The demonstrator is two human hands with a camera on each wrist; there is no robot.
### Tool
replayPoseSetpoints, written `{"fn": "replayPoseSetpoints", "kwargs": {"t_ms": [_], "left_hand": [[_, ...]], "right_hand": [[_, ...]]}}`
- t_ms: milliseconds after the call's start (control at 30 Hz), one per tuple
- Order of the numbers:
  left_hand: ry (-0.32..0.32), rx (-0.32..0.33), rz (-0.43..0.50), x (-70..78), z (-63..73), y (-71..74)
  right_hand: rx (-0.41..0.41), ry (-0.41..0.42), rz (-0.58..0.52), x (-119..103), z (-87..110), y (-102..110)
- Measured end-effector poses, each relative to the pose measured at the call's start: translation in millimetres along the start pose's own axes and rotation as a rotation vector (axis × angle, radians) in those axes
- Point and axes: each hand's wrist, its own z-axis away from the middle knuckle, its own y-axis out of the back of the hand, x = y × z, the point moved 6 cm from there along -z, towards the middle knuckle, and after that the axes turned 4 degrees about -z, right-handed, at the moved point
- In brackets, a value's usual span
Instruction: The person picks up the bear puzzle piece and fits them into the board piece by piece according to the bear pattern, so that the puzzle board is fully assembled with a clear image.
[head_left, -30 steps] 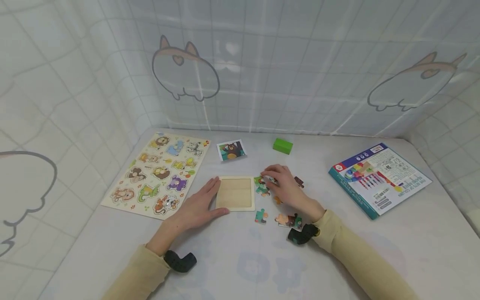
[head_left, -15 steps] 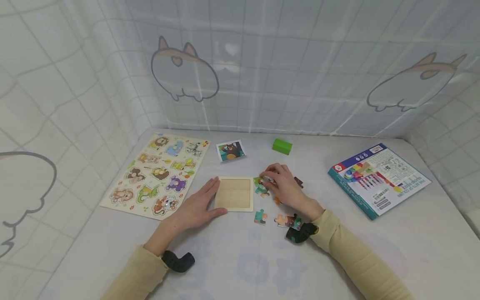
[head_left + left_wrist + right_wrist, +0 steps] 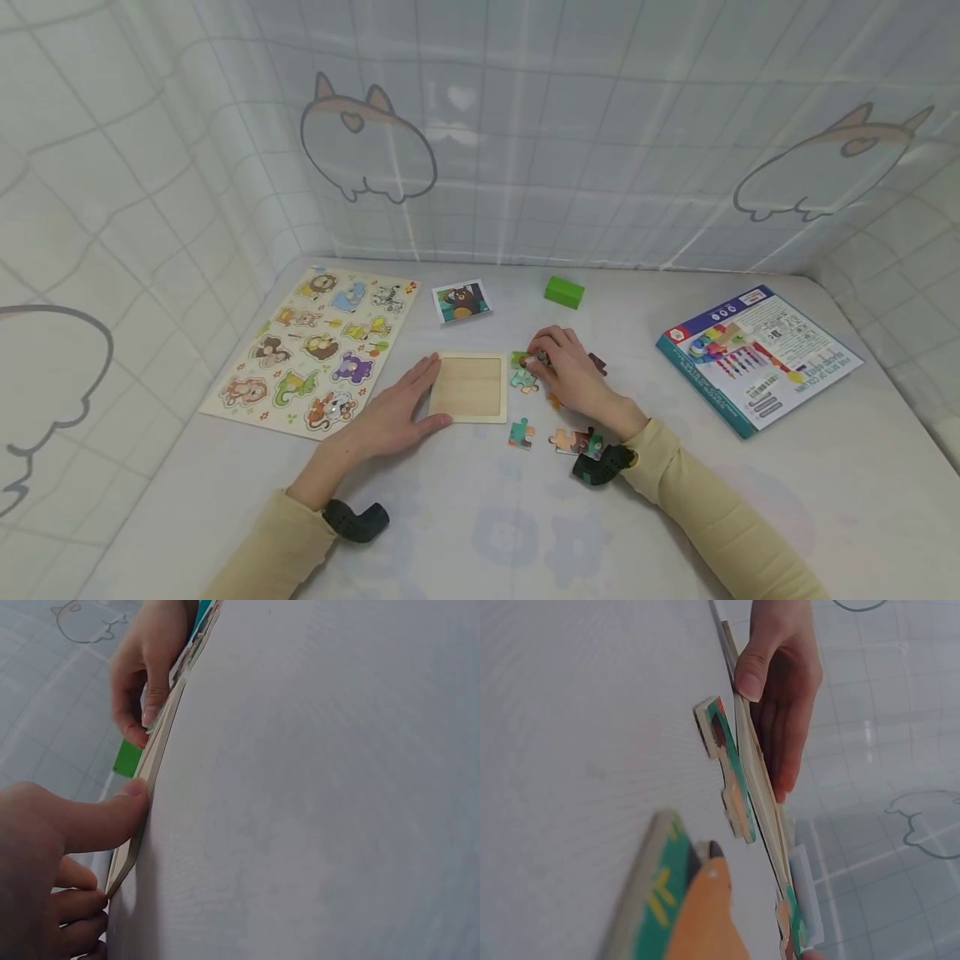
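Note:
A small square wooden puzzle tray [image 3: 468,388] lies bare in the middle of the table. My left hand [image 3: 397,418] rests against its left side, fingers stretched along the edge and thumb at the near corner. Just right of the tray, my right hand [image 3: 573,375] pinches a jigsaw piece [image 3: 542,358] between thumb and fingertips, the piece mostly covered by the fingers. Beside it lies a green jigsaw piece [image 3: 524,382]. Nearer to me are a teal piece [image 3: 521,434] and an orange-and-brown group of pieces [image 3: 576,442]. A brown piece [image 3: 597,363] shows behind the right hand.
An animal peg puzzle board [image 3: 315,354] covers the left of the table. Behind the tray lie a bear picture card [image 3: 462,302] and a green block [image 3: 564,292]. A flat toy box [image 3: 757,358] is at the right. Patterned cloth [image 3: 555,167] hangs behind.
My right hand's fingertips have shifted slightly to the right, uncovering more of the green piece beside them. The left hand stays at the tray.

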Motion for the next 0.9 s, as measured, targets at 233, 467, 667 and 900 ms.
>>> {"fn": "replayPoseSetpoints", "kwargs": {"t_ms": [233,467,667,900], "left_hand": [[-0.003,-0.001,0.002,-1.0,-0.5,-0.1],[-0.016,0.01,-0.002,-1.2,-0.4,-0.1],[-0.01,0.008,0.003,-2.2,-0.9,-0.7],[-0.003,0.0,-0.001,-3.8,-0.6,-0.9]], "right_hand": [[0.005,-0.027,-0.031,0.7,1.1,0.6],[0.034,-0.029,-0.05,1.6,0.3,2.4],[0.05,-0.037,-0.072,2.9,0.4,3.7],[0.048,-0.042,-0.089,-3.8,0.8,5.4]]}}
